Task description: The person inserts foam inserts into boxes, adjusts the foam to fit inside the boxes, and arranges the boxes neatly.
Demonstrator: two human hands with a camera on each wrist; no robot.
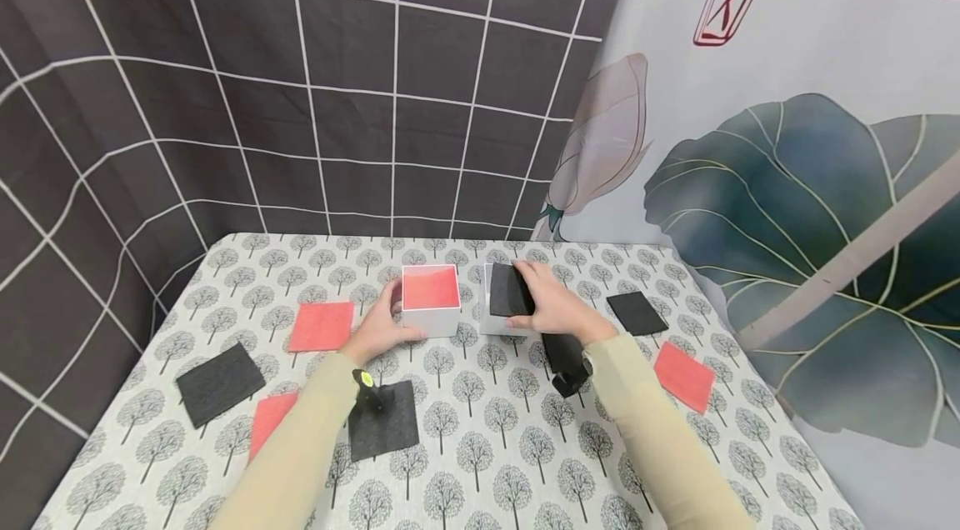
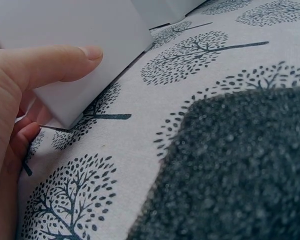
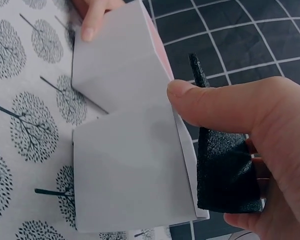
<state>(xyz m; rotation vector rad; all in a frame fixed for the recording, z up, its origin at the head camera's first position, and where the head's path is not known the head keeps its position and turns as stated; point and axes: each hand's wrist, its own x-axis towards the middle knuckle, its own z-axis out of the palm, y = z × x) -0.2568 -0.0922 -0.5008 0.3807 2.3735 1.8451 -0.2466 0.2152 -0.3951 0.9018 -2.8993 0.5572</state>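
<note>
My left hand [image 1: 377, 327] grips a white box [image 1: 431, 322], its thumb on the front face and its fingers round the left side. A red square [image 1: 429, 288] shows inside that box's open top. Beside it on the right stands a second white box [image 3: 132, 170]. Over this box's top my right hand [image 1: 558, 305] holds a black felt square [image 3: 225, 170], with the thumb on one side and the fingers on the other. In the right wrist view the black square is tilted just above the box's rim.
Left of the boxes lie red squares [image 1: 321, 326] and black squares [image 1: 220, 384] on the tree-print tablecloth [image 1: 472, 455]. To the right are a black square [image 1: 637, 313] and a red square [image 1: 684, 377]. Another black square [image 1: 562, 353] lies partly under my right forearm.
</note>
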